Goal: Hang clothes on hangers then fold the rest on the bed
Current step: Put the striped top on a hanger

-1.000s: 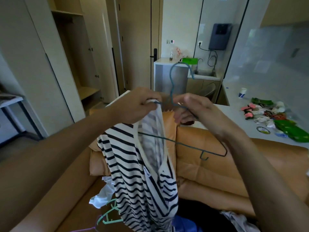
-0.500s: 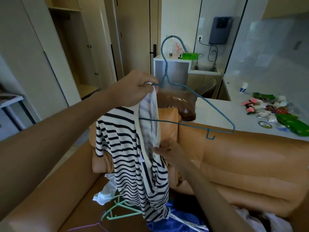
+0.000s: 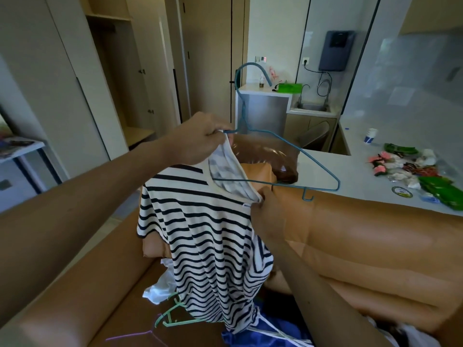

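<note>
Striped shirt hangs at frame centre over the sofa, held up by its collar. Left hand is above it, fingers curled, gripping the collar's upper edge together with the near arm of the blue wire hanger. That one grip carries both, so the shirt drops clear of the seat. Hook points up toward upper centre. Hanger sits half in. One arm seems to be under the cloth on the left side, judging by how that shoulder spreads. The other arm, with its small bottom hook, juts bare out of the neck opening to the right. Right hand, lower and just right of centre, pinches the collar's bottom edge by the label and draws the neck open, likely to make room for the bare arm. Step in hand: getting the second shoulder on. Neck looks narrow against the hanger's span, so the wire may need tilting, and tugging could stretch the collar. At lower centre a pile lies on the seat: white cloth, blue cloth, green hanger against the shirt hem, purple hanger at the bottom edge. Counter behind the sofa, at right, holds wrappers and a cup, not part of the job. No bed in view.
</note>
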`<state>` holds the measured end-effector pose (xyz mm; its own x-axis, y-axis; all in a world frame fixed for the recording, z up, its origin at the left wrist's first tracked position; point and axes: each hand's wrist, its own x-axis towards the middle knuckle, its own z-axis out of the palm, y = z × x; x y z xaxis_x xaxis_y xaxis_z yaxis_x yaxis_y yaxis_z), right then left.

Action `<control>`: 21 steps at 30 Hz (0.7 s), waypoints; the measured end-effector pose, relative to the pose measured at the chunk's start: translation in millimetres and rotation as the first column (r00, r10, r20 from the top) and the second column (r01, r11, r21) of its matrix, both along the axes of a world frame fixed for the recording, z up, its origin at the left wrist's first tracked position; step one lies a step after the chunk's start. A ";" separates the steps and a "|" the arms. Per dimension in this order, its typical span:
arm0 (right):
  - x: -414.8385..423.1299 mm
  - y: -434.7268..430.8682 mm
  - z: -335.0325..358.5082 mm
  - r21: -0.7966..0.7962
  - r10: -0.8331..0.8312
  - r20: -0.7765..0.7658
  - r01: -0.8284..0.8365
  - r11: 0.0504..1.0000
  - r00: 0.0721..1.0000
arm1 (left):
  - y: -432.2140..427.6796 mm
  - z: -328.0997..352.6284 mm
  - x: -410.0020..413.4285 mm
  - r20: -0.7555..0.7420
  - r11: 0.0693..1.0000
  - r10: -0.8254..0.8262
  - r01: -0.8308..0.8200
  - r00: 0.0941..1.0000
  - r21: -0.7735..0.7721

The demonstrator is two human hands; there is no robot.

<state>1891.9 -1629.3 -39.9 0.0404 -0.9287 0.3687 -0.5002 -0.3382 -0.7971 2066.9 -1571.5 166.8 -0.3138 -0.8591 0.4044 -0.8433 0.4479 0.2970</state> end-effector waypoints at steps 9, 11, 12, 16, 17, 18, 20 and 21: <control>6.1 5.4 27.3 0.266 0.244 0.630 -0.500 0.824 0.737 | -4.3 9.6 14.2 0.010 0.997 0.012 -0.011 1.000 -0.082; 3.3 7.3 31.6 0.282 0.177 0.706 -0.501 0.818 0.686 | -2.8 8.3 16.6 0.022 0.998 0.017 -0.015 1.000 -0.064; -1.0 8.5 34.0 0.265 0.180 0.685 -0.472 0.841 0.706 | -0.4 7.5 18.3 0.028 0.998 0.018 -0.017 0.999 -0.056; -37.1 -0.8 32.0 0.184 0.184 0.226 -0.228 0.956 0.956 | 9.0 5.7 35.4 0.003 0.993 0.098 -0.097 0.995 -0.070; -50.8 -7.0 32.7 0.158 0.199 0.128 -0.218 0.963 0.972 | 10.8 4.5 42.7 0.005 0.989 0.127 -0.126 0.992 -0.079; -64.3 -13.3 35.3 0.137 0.225 0.021 -0.226 0.965 0.974 | 13.6 2.9 50.7 0.016 0.987 0.139 -0.137 0.990 -0.083; -90.2 -26.9 44.1 0.149 0.249 -0.193 -0.223 0.963 0.949 | 20.5 0.4 64.9 0.044 0.991 0.101 -0.096 0.994 -0.096; -101.8 -34.5 49.8 0.168 0.237 -0.278 -0.195 0.966 0.931 | 24.2 -1.1 71.2 0.057 0.992 0.081 -0.075 0.995 -0.103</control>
<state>1790.2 -1663.8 10.0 0.3326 -0.9255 0.1814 -0.6453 -0.3636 -0.6719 2138.1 -1547.4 165.7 -0.2738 -0.8380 0.4721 -0.8920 0.4048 0.2012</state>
